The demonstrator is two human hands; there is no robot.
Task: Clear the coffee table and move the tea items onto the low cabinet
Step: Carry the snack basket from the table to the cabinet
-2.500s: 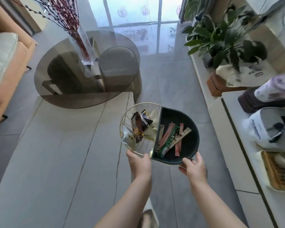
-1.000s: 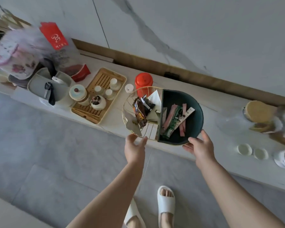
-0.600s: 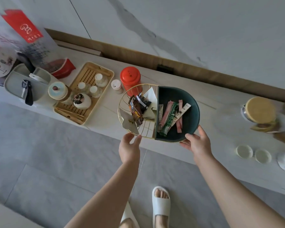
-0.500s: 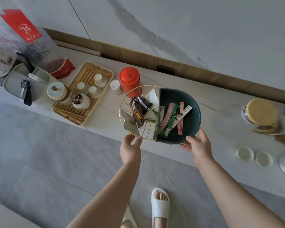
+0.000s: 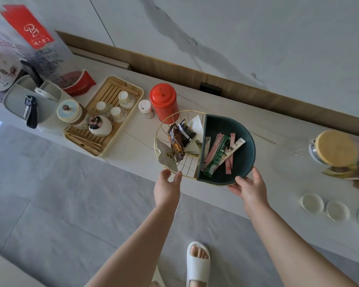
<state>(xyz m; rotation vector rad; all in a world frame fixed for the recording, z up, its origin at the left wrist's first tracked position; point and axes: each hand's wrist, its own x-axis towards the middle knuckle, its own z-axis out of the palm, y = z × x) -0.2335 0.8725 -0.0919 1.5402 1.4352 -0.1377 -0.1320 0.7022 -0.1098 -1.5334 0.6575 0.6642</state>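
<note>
Slipper: a white slipper (image 5: 197,264) on the grey floor, nearest of all, between the two forearms.
Left hand: the left hand (image 5: 166,188) has thumb and forefinger curled up at the gold wire rim; whether the fingers (image 5: 177,176) actually pinch the wire or only touch it, I cannot tell.
Right hand: the right hand (image 5: 250,188) grips the dark green half, thumb over the rim, the other fingers underneath.
Snack tray: the round snack tray (image 5: 239,170) sits over the front edge of the low cabinet's pale surface (image 5: 133,148); its wire half carries wrapped snacks, its green half long sachets.
Left of it: a bamboo tea tray (image 5: 136,100) with small cups and a teapot (image 5: 100,125), beside a lidded cup.
Behind it: a red tin (image 5: 164,100) just beyond the wire rim, a small white bottle next to it.
Right side: two small white dishes and a wooden-lidded jar (image 5: 336,148), well apart from the tray.
</note>
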